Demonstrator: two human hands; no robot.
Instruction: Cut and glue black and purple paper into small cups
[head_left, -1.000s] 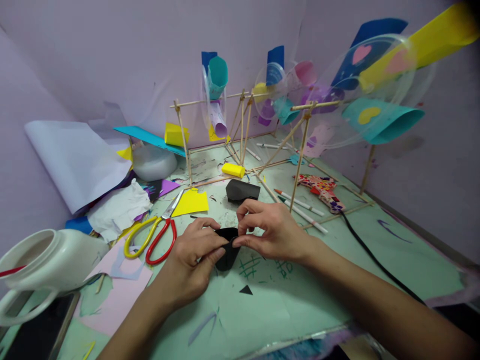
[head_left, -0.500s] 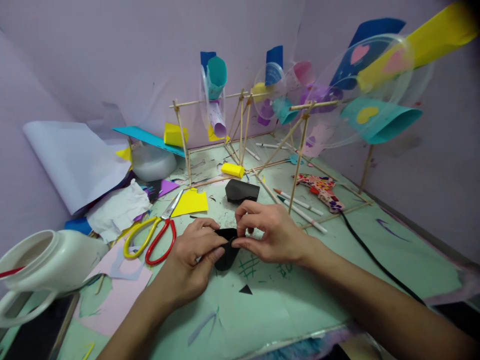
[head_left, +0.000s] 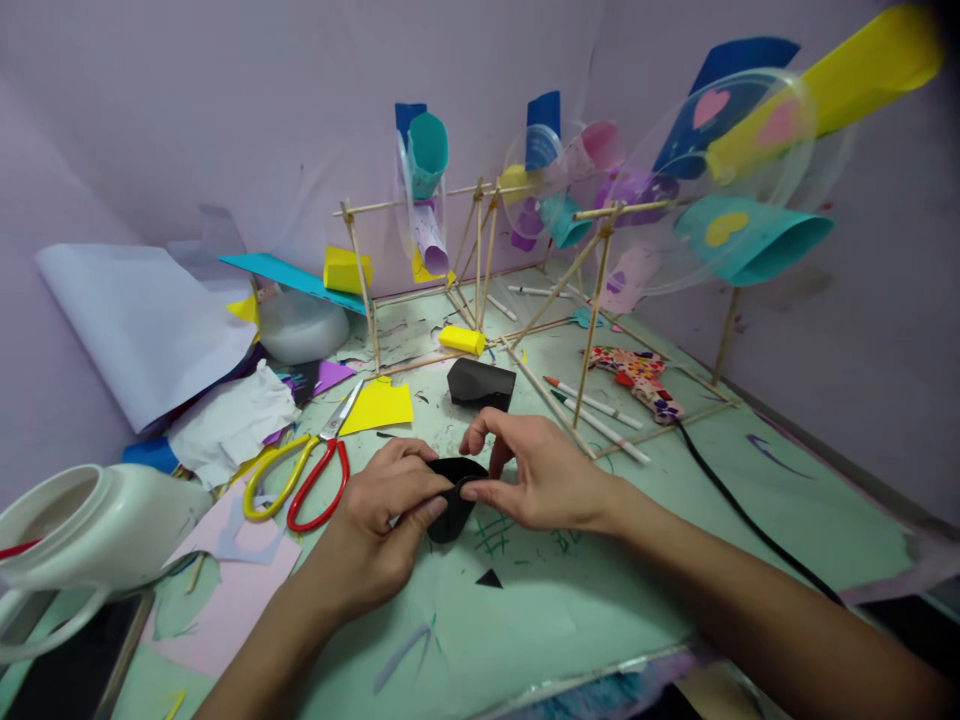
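Both my hands meet over a small rolled piece of black paper [head_left: 452,502] just above the green table top [head_left: 570,600]. My left hand [head_left: 386,510] is closed round its left side, thumb pressed on the overlapping edge. My right hand [head_left: 536,475] pinches the same edge with thumb and forefinger, its other fingers curled above the roll. A second black paper roll [head_left: 480,383] lies a little farther back. A tiny black triangle scrap [head_left: 491,578] lies in front of my hands.
Red-and-yellow scissors [head_left: 304,470] and a yellow sheet [head_left: 380,404] lie to the left. A white plastic jug [head_left: 90,535] stands at the near left. Behind is a stick frame [head_left: 480,260] with paper cones and clear discs. At the right lie a patterned glue gun [head_left: 641,380], its black cord [head_left: 742,515] and pens [head_left: 596,405].
My right hand has lowered its thumb and forefinger onto the roll's edge and shifted slightly left. The roll's opening now shows rounder. My left hand has hardly moved.
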